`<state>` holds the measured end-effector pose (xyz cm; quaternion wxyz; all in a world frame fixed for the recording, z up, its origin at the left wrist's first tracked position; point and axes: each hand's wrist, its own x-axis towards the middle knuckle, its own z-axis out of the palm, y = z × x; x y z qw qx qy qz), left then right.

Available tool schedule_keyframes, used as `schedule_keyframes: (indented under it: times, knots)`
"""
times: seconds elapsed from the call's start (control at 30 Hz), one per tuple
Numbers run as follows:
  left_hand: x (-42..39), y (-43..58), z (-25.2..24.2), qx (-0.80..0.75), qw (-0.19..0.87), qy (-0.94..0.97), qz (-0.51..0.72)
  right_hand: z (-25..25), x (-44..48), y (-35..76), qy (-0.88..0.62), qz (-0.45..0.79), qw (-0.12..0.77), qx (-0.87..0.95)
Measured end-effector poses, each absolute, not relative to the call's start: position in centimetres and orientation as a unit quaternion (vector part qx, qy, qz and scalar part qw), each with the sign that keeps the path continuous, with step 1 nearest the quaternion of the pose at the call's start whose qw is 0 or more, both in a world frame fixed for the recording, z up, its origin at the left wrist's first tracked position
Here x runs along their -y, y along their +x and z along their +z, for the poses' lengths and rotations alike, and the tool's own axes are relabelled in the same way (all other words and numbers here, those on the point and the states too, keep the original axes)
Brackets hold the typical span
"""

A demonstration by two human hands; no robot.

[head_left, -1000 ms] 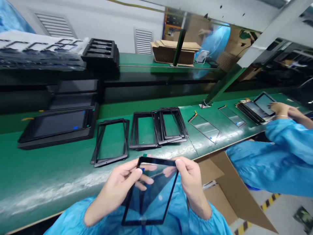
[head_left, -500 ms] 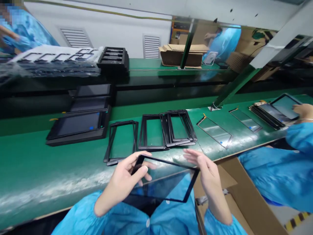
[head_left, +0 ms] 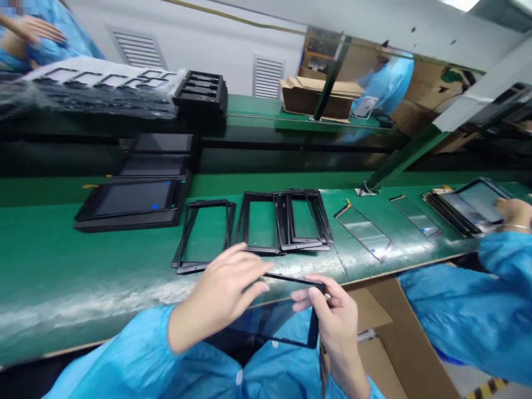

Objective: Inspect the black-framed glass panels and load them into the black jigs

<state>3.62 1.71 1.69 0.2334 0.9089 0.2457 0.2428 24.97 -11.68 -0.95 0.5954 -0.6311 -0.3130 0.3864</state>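
Observation:
A black-bordered glass panel [head_left: 274, 321] is held tilted close to my body. My right hand [head_left: 332, 313] grips its right end between thumb and fingers. Over the panel's left part is my left hand [head_left: 224, 285], its fingers stretched out and apart from the thumb; it hides that end of the panel. Stacked black frames lie beyond my hands: one group [head_left: 180, 249] at the left, another [head_left: 260, 250] in the middle, a third [head_left: 305, 244] to its right.
Black screen units [head_left: 133, 202] sit on the green bench [head_left: 37, 249] at left. Glass panels [head_left: 363, 230] lie at right, near another person's hand [head_left: 515, 213]. An open cardboard box [head_left: 415, 327] stands below the bench edge. A slanted post [head_left: 403, 160] rises behind.
My right hand has closed on the panel's right end. My left hand has let go of the left end and opened over it. The view has shifted slightly.

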Motion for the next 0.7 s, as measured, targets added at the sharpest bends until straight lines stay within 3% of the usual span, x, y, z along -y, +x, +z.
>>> schedule_keyframes:
  times: [0.17, 0.3, 0.4, 0.5, 0.57, 0.7]
  knots:
    - [-1.9, 3.7, 2.4, -0.240, 0.286, 0.901, 0.220, -1.2, 11.4, 24.0, -0.653, 0.383, 0.594, 0.274]
    - [-1.8, 1.4, 2.9, -0.350, 0.231, 0.798, 0.434, -2.0, 8.7, 24.2, -0.601, 0.407, 0.659, 0.198]
    - [-1.2, 0.6, 2.0, -0.375, 0.425, 0.606, 0.558, -2.7, 5.5, 22.8, -0.511, 0.436, 0.724, 0.156]
    - [-1.1, 0.4, 0.7, -0.371, 0.608, 0.476, 0.516, -2.9, 2.8, 19.9, -0.446, 0.498, 0.725, 0.164]
    - [-2.4, -0.4, 0.5, -0.423, 0.573, 0.454, 0.535, -2.9, 2.0, 18.5, -0.424, 0.528, 0.711, 0.191]
    - [-9.5, -4.0, 3.2, -0.502, 0.295, 0.577, 0.573, -3.8, 3.4, 19.8, -0.449, 0.487, 0.707, 0.249]
